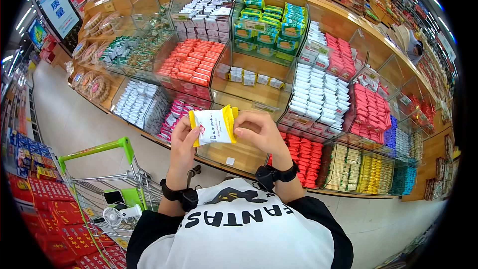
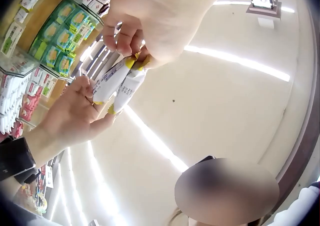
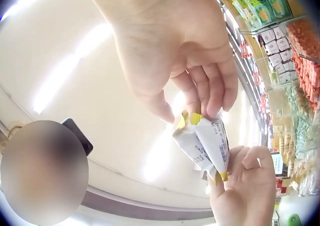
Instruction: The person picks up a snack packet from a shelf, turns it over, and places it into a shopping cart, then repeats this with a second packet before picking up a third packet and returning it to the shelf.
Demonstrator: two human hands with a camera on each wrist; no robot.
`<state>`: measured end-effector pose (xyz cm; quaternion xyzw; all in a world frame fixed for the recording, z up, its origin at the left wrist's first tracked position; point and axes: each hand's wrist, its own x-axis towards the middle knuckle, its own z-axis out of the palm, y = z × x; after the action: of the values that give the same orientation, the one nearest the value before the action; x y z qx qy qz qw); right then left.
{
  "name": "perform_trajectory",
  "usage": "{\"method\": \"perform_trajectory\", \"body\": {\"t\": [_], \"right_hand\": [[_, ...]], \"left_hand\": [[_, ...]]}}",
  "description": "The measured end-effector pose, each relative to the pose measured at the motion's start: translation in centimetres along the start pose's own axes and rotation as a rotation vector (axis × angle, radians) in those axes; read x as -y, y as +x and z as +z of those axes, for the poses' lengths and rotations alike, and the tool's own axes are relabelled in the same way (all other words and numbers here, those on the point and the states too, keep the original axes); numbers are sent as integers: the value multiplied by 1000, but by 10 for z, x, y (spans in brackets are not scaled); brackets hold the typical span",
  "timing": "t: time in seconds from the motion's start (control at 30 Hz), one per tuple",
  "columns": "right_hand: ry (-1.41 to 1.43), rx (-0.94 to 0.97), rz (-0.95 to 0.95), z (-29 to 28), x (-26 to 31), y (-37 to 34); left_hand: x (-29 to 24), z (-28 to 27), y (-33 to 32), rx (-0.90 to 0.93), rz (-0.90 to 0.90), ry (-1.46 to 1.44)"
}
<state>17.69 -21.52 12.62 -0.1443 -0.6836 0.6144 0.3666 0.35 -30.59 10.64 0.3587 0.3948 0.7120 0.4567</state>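
Note:
A white packet with yellow crimped ends (image 1: 214,125) is held up in front of the shirt. My left hand (image 1: 183,142) pinches one end, thumb in front; in the left wrist view, the left hand (image 2: 152,26) has its fingers curled at the packet (image 2: 112,81). At the other end is my right hand (image 1: 260,132), fingertips against the edge. The right wrist view shows the right hand (image 3: 175,51) with fingers touching a yellow end of the packet (image 3: 202,143) and the thumb spread apart from them.
Clear bins of wrapped snacks fill the wooden display, including orange packets (image 1: 191,62), green packets (image 1: 269,25) and white packets (image 1: 318,94). A shopping cart (image 1: 124,144) at the left holds a small fan (image 1: 113,216) and a phone. Red boxes (image 1: 59,204) stand beyond it.

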Motion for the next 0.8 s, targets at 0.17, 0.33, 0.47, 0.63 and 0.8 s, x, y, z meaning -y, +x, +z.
{"method": "perform_trajectory", "body": {"t": [0.17,0.33,0.47,0.63,0.8], "right_hand": [[-127,14,2,4,3,3],[-197,18,-49,4,4,4],[-143,18,-34,4,2,4],[-89,40,20,5,5,4],[-15,52,-3,6,3,5]], "left_hand": [[-3,3,-1,-17,51,116],[-5,5,-1,-45,122,188],[-4,2,-1,-18,101,159],[-4,1,-1,-39,87,162],[-4,1,-3,-52,42,98]]}}
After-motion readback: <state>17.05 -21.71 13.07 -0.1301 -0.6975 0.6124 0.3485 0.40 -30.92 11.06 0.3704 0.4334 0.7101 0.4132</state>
